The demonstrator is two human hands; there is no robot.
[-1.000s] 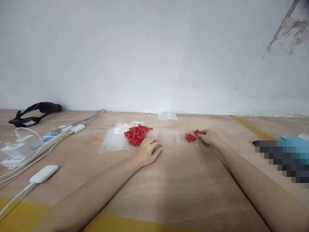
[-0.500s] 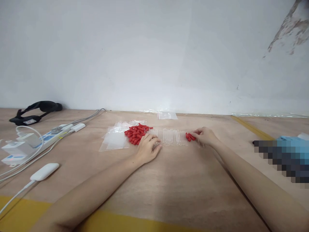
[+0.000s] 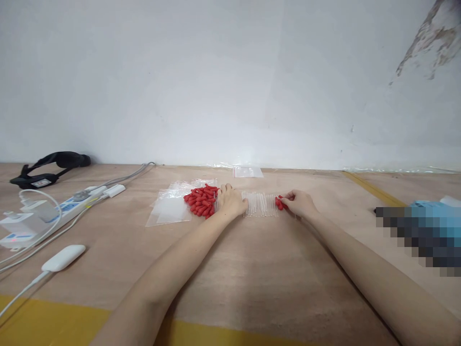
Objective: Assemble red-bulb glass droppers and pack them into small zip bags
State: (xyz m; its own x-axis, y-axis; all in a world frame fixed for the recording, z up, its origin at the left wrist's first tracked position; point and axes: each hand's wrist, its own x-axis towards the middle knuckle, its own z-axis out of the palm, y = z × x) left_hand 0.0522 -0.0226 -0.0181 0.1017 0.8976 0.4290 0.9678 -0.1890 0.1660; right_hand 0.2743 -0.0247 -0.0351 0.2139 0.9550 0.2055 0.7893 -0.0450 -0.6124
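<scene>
My left hand (image 3: 231,202), thumb apart from its fingers, covers the left end of the row of clear tubes (image 3: 260,204), perhaps to steady it, just beside the red bulb pile (image 3: 200,201). My right hand (image 3: 299,203) has fingertips at the few red bulbs (image 3: 278,203) ending the row; whether they clamp one, I cannot tell.

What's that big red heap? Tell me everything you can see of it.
The red heap is many small, loose pieces, piled at mixed angles over the table. Those that show clearly have a fat, rounded end and a narrower neck, and look like matte rubber. It sits between clear bags, along its left and far sides, and the left hand at its right edge. Whether the hand touches it is hard to tell.
</scene>
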